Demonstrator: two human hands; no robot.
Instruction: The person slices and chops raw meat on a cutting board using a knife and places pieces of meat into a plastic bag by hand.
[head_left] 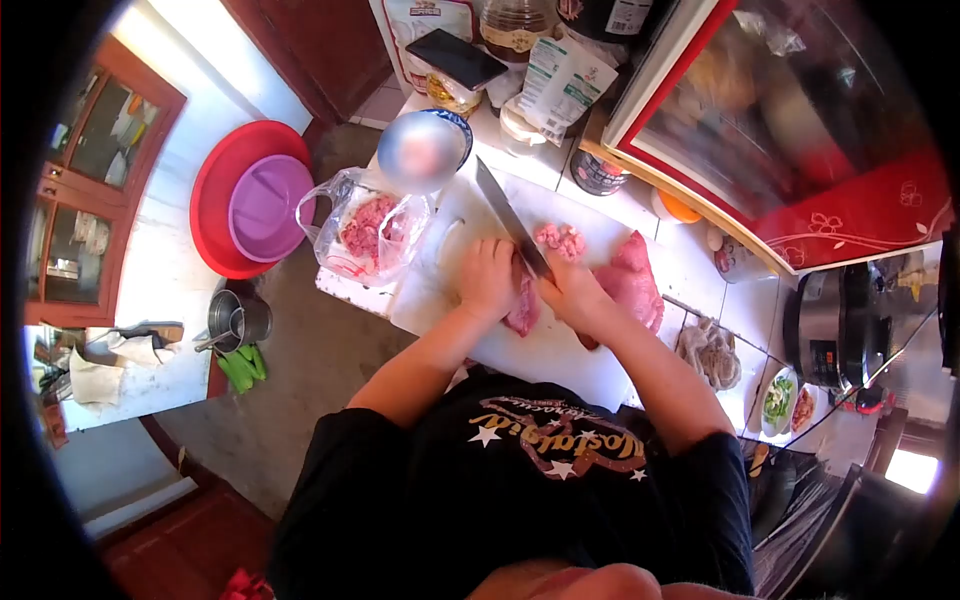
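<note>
Our right grip (574, 293) is clamped on the handle of the knife (508, 212), whose blade slants forward and to the left of it. Our left grip (488, 277) looks folded down over the strip of meat (523, 308), which lies between the two grips and sticks out towards our body; the left fingertips are hidden, so we cannot tell how near the edge they are. To slice well, we judge we should press the strip flat on the cutting board (424, 298), curl those fingertips back, and draw the blade through in long, even strokes, since raw meat is likely to slip.

Just ahead of the right grip sits a small pile of cut meat (560, 241); to its right lies a larger slab of meat (632, 287).

As for containers, left of the left grip a clear plastic bag (410, 207) holds chopped pink meat. Ahead and to the left of that grip, a blue-rimmed bowl (461, 127) has something pale pink in it, too blurred to name. Far to the right of the right grip, on the tabletop (692, 272), a white dish (768, 427) carries chopped greens.
</note>
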